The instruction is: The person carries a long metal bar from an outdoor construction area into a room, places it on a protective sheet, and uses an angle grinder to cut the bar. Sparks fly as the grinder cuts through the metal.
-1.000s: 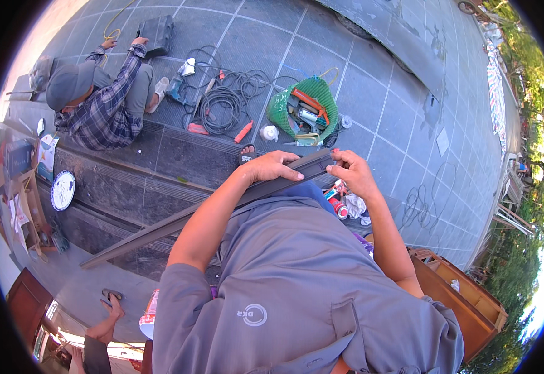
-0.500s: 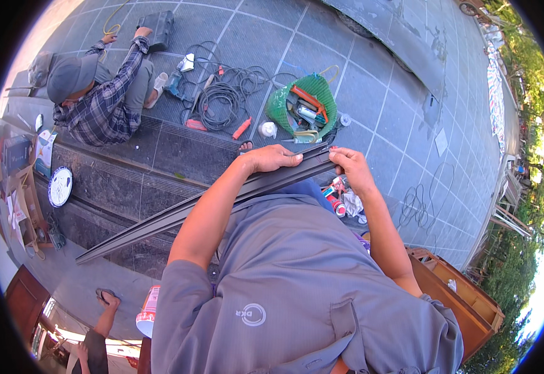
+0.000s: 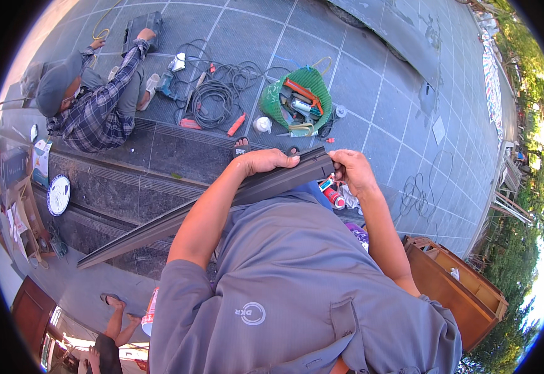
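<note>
A long dark grey channelled strip [image 3: 222,201], like a metal or plastic profile, slants across my front from the lower left up to my hands. My left hand [image 3: 268,161] is closed round it close to its upper end, with the thumb along the top. At that end my right hand [image 3: 354,171] pinches with thumb and forefinger against the strip's edge. Whether a smaller piece sits between those fingertips is too small to tell. Dark slots or marks show on the strip's broad face beside the right fingers.
Ahead stands a green basket [image 3: 272,103] of tools, beside coiled cable [image 3: 213,103] and a blue power tool [image 3: 167,84]. A co-worker [image 3: 91,118] crouches at left, hands near a black case [image 3: 141,31]. Dark steps [image 3: 116,199] run leftward. A wooden cabinet [image 3: 450,283] is at right.
The strip has rolled so that its broad, slotted face shows more. My right fingers stay at its end. The co-worker's outer hand remains on the black case.
</note>
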Tool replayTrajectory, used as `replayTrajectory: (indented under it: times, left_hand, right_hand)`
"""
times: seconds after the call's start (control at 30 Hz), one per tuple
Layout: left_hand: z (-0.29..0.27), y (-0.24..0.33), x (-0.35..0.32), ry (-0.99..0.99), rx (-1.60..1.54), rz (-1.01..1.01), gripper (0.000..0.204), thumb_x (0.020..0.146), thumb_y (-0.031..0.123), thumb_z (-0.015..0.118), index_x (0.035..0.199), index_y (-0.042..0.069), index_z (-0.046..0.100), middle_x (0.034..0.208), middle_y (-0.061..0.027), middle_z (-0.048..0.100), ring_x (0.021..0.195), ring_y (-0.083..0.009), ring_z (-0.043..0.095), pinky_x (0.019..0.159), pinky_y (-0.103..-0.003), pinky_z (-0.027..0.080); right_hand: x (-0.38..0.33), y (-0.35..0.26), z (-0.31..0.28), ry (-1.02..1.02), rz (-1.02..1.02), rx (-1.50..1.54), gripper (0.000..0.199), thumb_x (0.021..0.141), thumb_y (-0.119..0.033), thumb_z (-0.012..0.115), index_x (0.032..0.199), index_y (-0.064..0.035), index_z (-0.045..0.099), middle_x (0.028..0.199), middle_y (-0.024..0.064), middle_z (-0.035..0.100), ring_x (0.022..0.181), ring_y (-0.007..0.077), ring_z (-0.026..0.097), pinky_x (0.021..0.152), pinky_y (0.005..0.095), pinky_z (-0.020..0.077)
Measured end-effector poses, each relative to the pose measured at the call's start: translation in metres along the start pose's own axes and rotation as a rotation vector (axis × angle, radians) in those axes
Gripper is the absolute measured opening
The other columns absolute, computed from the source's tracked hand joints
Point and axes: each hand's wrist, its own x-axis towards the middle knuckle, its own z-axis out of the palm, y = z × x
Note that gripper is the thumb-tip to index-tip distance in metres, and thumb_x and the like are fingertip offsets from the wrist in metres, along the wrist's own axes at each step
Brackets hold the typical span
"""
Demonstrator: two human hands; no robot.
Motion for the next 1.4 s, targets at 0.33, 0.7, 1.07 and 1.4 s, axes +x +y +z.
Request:
replayTrajectory:
  times: [0.33, 0.7, 1.07, 1.4]
  left_hand:
    - [0.003, 0.007, -0.007, 0.023, 0.018, -0.010, 0.070, 0.104, 0.065, 0.062, 0.114, -0.002, 0.080, 0.096, -0.0074, 0.078, 0.083, -0.0120, 0.070, 0.077, -0.032, 0.057]
    - [0.001, 0.008, -0.015, 0.043, 0.099, -0.029, 0.074, 0.100, 0.069, 0.065, 0.116, -0.002, 0.079, 0.094, -0.0084, 0.078, 0.082, -0.0140, 0.072, 0.075, -0.032, 0.057]
    - [0.016, 0.029, -0.031, 0.211, 0.250, 0.084, 0.068, 0.096, 0.061, 0.071, 0.108, -0.005, 0.079, 0.091, -0.0081, 0.076, 0.083, -0.0158, 0.070, 0.077, -0.034, 0.054]
    - [0.036, 0.052, -0.059, 0.435, 0.520, 0.117, 0.055, 0.099, 0.052, 0.071, 0.107, -0.003, 0.078, 0.082, -0.0156, 0.076, 0.078, -0.0254, 0.073, 0.078, -0.041, 0.054]
  right_hand:
    - [-0.003, 0.001, 0.003, 0.007, -0.005, 0.036, 0.022, 0.098, -0.025, 0.075, 0.086, -0.0069, 0.074, 0.074, -0.0022, 0.062, 0.058, 0.0088, 0.056, 0.055, 0.0257, 0.0439]
    - [-0.001, 0.003, 0.010, -0.004, -0.005, 0.058, 0.022, 0.098, -0.026, 0.075, 0.088, -0.0067, 0.074, 0.075, -0.0027, 0.061, 0.059, 0.0099, 0.056, 0.057, 0.0264, 0.0459]
    - [-0.013, 0.002, 0.014, -0.022, -0.095, 0.074, 0.035, 0.101, -0.044, 0.073, 0.093, -0.0095, 0.074, 0.075, -0.0029, 0.061, 0.069, 0.0090, 0.058, 0.064, 0.0269, 0.0497]
    - [-0.015, -0.014, 0.023, -0.004, -0.465, -0.424, 0.054, 0.096, -0.053, 0.073, 0.095, 0.0002, 0.075, 0.081, 0.0165, 0.070, 0.076, 0.0258, 0.065, 0.072, 0.0418, 0.0498]
